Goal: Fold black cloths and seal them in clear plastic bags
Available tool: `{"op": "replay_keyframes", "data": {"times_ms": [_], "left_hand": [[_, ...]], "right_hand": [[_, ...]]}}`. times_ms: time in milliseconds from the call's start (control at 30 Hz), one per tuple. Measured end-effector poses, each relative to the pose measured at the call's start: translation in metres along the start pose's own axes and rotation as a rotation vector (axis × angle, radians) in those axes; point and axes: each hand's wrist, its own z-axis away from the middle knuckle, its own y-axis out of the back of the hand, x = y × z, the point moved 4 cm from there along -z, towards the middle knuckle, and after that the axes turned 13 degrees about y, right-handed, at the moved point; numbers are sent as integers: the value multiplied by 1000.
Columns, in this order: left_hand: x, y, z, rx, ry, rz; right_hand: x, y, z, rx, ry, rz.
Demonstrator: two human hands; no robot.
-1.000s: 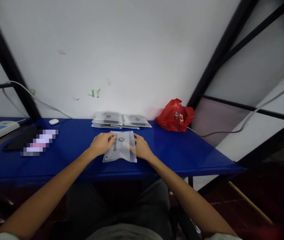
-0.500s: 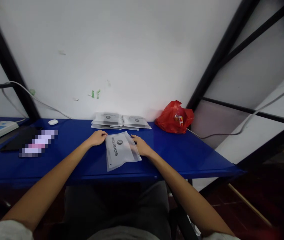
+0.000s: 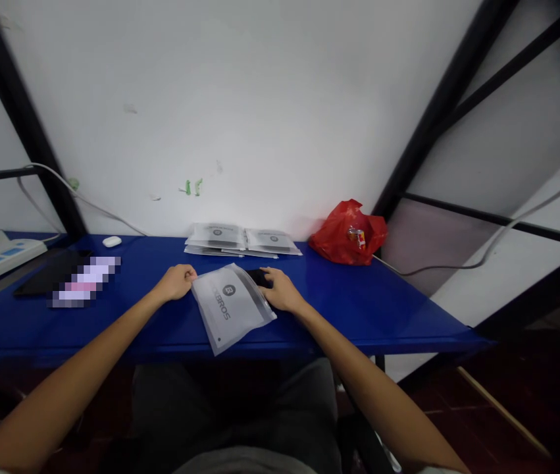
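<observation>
A frosted zip bag [image 3: 215,316] with dark printed lettering and a round logo lies tilted near the front of the blue desk. Closed in a pinch at the bag's upper left corner is my left hand [image 3: 177,283]. My right hand [image 3: 281,289] grips a small black item [image 3: 258,276] at the bag's slider edge. What kind of item it is cannot be made out, since the fingers and the bag cover part of it.
Several similar packed zip bags [image 3: 220,236] lie stacked against the wall. A red plastic bag [image 3: 346,234] sits to their right. On the left are a white earbud case [image 3: 112,241], a black flat device [image 3: 45,273], a blurred-out phone-like thing [image 3: 85,283] and a power strip [image 3: 8,260].
My left hand has moved left and slightly nearer with the bag's corner, and the bag has shifted with it. The black item now shows beyond the bag, under my right hand.
</observation>
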Motion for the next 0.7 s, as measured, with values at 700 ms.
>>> {"op": "replay_keyframes", "data": {"times_ms": [700], "left_hand": [[27, -11, 56, 167, -160, -339]], "right_hand": [[45, 28, 33, 172, -141, 60]]}}
